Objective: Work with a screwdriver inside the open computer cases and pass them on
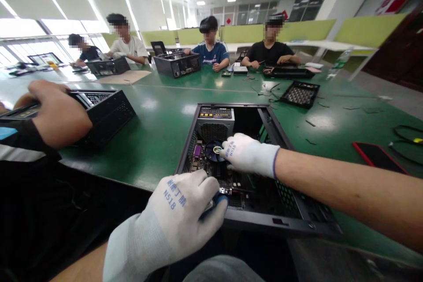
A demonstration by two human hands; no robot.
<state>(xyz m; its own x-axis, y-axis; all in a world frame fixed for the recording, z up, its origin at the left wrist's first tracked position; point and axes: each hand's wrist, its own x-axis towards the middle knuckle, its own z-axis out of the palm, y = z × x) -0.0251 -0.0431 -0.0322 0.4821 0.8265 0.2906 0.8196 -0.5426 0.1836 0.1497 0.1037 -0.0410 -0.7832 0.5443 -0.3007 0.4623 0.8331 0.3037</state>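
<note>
In front of me an open computer case (280, 222) lies on its side, with a power supply (216, 119) at its far left corner. Below that is a round CPU cooler fan (211, 152) on the motherboard (224, 180). My left hand (185, 216), in a white work glove, is closed at the near left edge of the case. A bit of metal shows by its thumb, but what it grips is mostly hidden. My gloved right hand (249, 154) reaches in from the right, fingers curled down beside the fan. Its fingertips are partly hidden.
At the left, another person's arm (61, 110) rests over a second case (109, 112). A black tray (300, 94) with loose pieces and scattered cables lie beyond my case. A red-edged phone (378, 157) is at the right. Several people sit across the green table (155, 141).
</note>
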